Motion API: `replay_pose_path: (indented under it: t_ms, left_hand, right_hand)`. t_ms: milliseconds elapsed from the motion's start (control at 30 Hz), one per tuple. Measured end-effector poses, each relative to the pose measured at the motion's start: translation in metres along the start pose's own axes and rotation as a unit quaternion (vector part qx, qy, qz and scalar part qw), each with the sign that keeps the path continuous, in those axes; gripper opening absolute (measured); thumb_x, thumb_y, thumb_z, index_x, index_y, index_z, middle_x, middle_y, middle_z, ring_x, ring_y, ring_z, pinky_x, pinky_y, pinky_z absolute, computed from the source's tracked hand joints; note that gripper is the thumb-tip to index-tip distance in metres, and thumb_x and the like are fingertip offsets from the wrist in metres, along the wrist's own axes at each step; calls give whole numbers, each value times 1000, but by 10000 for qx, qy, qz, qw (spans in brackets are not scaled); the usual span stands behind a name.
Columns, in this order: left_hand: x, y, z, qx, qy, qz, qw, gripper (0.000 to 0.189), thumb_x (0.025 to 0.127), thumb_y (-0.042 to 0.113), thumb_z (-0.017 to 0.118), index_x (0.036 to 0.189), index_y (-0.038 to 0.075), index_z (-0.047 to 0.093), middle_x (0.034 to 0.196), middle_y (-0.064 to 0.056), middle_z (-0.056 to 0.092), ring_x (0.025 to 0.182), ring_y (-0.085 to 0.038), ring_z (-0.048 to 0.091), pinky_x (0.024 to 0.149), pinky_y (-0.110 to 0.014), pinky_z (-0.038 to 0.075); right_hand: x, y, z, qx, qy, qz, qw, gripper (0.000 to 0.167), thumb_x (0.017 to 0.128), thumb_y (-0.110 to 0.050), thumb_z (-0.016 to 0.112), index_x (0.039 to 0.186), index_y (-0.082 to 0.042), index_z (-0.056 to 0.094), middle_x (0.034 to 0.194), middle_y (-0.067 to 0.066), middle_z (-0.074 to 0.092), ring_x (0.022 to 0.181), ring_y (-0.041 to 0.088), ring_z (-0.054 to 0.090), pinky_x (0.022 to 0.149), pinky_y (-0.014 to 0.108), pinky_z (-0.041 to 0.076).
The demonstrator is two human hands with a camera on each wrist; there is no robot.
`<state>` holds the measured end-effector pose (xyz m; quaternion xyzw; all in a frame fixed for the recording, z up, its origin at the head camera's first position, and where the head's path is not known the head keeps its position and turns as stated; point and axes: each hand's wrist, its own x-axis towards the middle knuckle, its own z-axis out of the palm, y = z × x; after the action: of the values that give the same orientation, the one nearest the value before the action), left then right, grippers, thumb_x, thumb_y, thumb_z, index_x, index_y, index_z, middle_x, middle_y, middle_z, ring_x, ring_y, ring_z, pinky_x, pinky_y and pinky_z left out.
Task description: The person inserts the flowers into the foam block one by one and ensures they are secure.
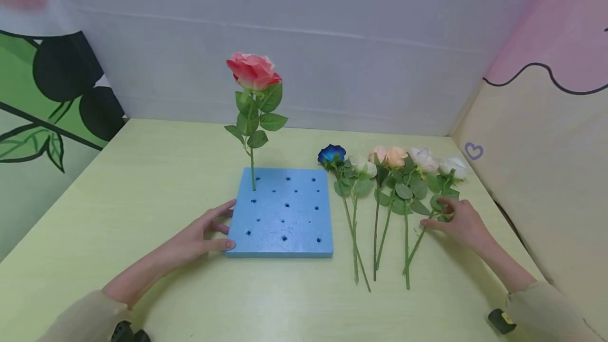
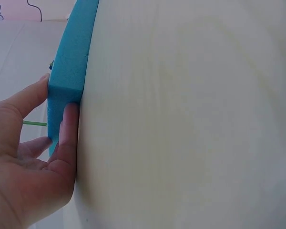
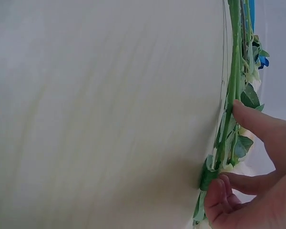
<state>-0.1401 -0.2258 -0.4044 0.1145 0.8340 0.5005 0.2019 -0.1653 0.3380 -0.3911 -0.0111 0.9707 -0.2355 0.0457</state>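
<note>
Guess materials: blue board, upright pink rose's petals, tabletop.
Blue board: probably rigid foam, low sheen; ragged holes and a faintly grainy side suggest it, though painted wood is possible.
Pink rose petals: likely fabric, soft matte; thin, folded edges and blended colour.
Tabletop: possibly wood-look laminate, smooth; faint grain pattern.

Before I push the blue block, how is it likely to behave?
The blue block is probably light: its matte surface suggests foam. Broad and flat, it should slide rather than roll. The upright pink rose may sway, being tall and thin-stemmed.
</note>
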Motion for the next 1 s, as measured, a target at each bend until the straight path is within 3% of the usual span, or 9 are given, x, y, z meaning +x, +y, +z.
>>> replay_pose_path:
  t_ms: [267,533,667,900,1000]
  left_hand:
    - [1,0,0,36,7,-20,10000,91,89,30,74,159,23,16,155,-18,32,124,-32,50,89,-35,48]
    - [-1,0,0,84,5,33,10000,91,89,29,73,159,20,16,155,-20,32,123,-32,51,90,-36,48]
    - [0,0,0,112,0,72,9999,90,89,29,73,159,20,16,154,-19,33,122,-32,51,91,-36,47]
    - [0,0,0,67,0,69,10000,91,89,29,73,159,19,16,154,-19,32,123,-33,51,91,-36,48]
    - [0,1,0,40,-5,27,10000,91,89,29,73,160,21,16,155,-19,31,124,-33,50,90,-36,48]
  right_hand:
    - [5,13,-7,-8,-607,-84,9981,92,83,-38,78,145,14,33,113,32,59,99,39,60,77,45,52]
    - [8,32,-21,289,-1124,-353,9926,90,84,-27,78,149,12,29,120,29,57,104,37,60,75,33,48]
    - [7,39,-27,218,-1030,-366,9938,88,82,-26,79,147,12,33,121,28,59,105,37,61,76,31,48]
    - [4,48,-33,-137,-684,-241,9973,84,80,-31,81,143,7,42,104,13,63,87,15,57,66,24,43]
    - [1,47,-34,-167,-518,-31,9985,81,79,-34,82,137,6,45,102,14,63,86,17,57,66,26,44]
